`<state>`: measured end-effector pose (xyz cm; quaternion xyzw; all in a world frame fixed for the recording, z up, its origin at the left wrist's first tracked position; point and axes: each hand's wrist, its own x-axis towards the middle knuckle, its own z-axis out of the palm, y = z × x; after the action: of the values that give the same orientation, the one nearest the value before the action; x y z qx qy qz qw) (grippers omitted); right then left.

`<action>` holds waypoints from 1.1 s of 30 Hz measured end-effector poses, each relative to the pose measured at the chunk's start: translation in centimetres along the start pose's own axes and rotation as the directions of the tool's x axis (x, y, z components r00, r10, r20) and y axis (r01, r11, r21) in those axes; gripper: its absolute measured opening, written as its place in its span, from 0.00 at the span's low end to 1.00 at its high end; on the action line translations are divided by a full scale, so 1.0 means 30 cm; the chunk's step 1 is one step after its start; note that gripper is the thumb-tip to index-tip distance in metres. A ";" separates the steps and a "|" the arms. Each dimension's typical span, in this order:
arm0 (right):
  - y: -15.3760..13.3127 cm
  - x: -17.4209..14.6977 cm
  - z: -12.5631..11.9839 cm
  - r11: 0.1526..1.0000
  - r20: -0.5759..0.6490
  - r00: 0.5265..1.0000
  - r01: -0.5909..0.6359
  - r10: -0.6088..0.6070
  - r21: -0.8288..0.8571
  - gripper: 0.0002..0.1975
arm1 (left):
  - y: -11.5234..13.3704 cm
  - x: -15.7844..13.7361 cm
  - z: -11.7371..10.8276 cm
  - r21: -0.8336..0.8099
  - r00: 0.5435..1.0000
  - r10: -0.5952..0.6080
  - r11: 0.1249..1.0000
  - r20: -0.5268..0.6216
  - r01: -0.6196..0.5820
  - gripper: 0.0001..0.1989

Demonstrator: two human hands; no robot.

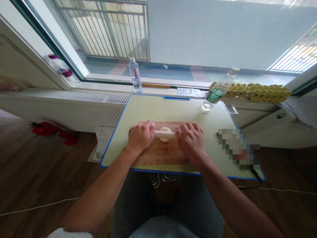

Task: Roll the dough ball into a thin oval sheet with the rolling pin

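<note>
**Both hands on rolling pin, dough under it**

Your left hand (140, 135) and right hand (190, 139) each have fingers curled around an end of the rolling pin (164, 134). The pin lies across the dough disc (165, 134), mid-back of the wooden board (160, 152), on the desk (148, 109). A tilted bottle (219, 88) stands at the far right.

Pale dough (164, 134) on brown board (160, 152), blue-edged table (146, 109).

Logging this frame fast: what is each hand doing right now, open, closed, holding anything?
Left hand: closed on the left end of the rolling pin, which lies across the dough.
Right hand: closed on the pin's right end.
</note>
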<state>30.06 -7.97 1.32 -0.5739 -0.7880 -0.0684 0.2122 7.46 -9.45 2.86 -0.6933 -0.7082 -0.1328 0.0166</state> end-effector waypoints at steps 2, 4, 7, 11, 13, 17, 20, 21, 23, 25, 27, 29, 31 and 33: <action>-0.003 -0.003 -0.005 1.000 -0.007 1.000 0.016 -0.016 0.004 0.18 | -0.007 -0.006 0.010 -0.022 1.000 0.020 1.000 -0.002 -0.020 0.21; -0.004 -0.012 -0.009 0.999 -0.015 0.999 0.031 -0.031 0.011 0.19 | -0.012 -0.020 0.017 -0.057 0.998 0.061 0.996 -0.030 -0.063 0.21; -0.005 -0.029 -0.010 0.999 -0.018 0.999 0.043 -0.043 0.023 0.18 | -0.017 -0.045 0.020 -0.091 0.991 0.110 0.989 -0.077 -0.117 0.21; -0.002 -0.039 -0.005 0.999 0.003 1.000 0.023 -0.023 0.043 0.18 | -0.010 -0.060 0.003 -0.070 0.992 0.114 0.991 -0.055 -0.117 0.20; 0.000 -0.031 -0.008 0.999 0.024 1.000 -0.009 0.008 0.051 0.17 | 0.002 -0.058 -0.016 -0.043 0.997 0.068 0.997 -0.037 -0.070 0.20; 0.004 0.015 -0.034 0.996 0.061 0.995 -0.076 0.073 0.046 0.23 | 0.037 -0.030 -0.064 0.002 0.999 -0.031 1.000 -0.040 0.031 0.20; 0.005 0.064 -0.052 0.995 0.092 0.991 -0.102 0.101 0.009 0.27 | 0.051 0.010 -0.081 0.012 0.998 -0.062 0.998 -0.020 0.063 0.21; 0.004 0.079 -0.053 0.995 0.111 0.988 -0.104 0.105 -0.011 0.28 | 0.051 0.025 -0.082 0.015 0.998 -0.070 0.997 0.000 0.070 0.21; 0.002 0.101 -0.047 0.994 0.153 0.982 -0.100 0.107 -0.049 0.28 | 0.046 0.052 -0.077 0.021 0.996 -0.071 0.997 0.062 0.069 0.22; -0.002 0.108 -0.037 0.993 0.188 0.977 -0.091 0.103 -0.073 0.27 | 0.038 0.070 -0.070 0.022 0.992 -0.044 0.999 0.122 0.041 0.22; -0.006 0.103 -0.029 0.994 0.208 0.974 -0.079 0.094 -0.082 0.24 | 0.031 0.079 -0.063 0.017 0.992 0.005 1.000 0.130 -0.008 0.20; -0.009 0.096 -0.026 0.993 0.217 0.972 -0.074 0.092 -0.087 0.21 | 0.023 0.089 -0.054 0.008 0.994 0.051 0.999 0.101 -0.052 0.18; -0.009 0.098 -0.028 0.994 0.226 0.970 -0.068 0.086 -0.089 0.19 | 0.012 0.107 -0.038 -0.008 0.993 0.078 0.997 0.085 -0.077 0.18; -0.009 0.117 -0.030 0.994 0.230 0.970 -0.064 0.083 -0.088 0.19 | -0.003 0.136 -0.014 -0.032 0.991 0.086 0.996 0.103 -0.083 0.20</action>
<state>29.15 -5.31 3.61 -0.6146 -0.7824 -0.0238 0.0974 7.14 -5.57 4.09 -0.7289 -0.6760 -0.1056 -0.0243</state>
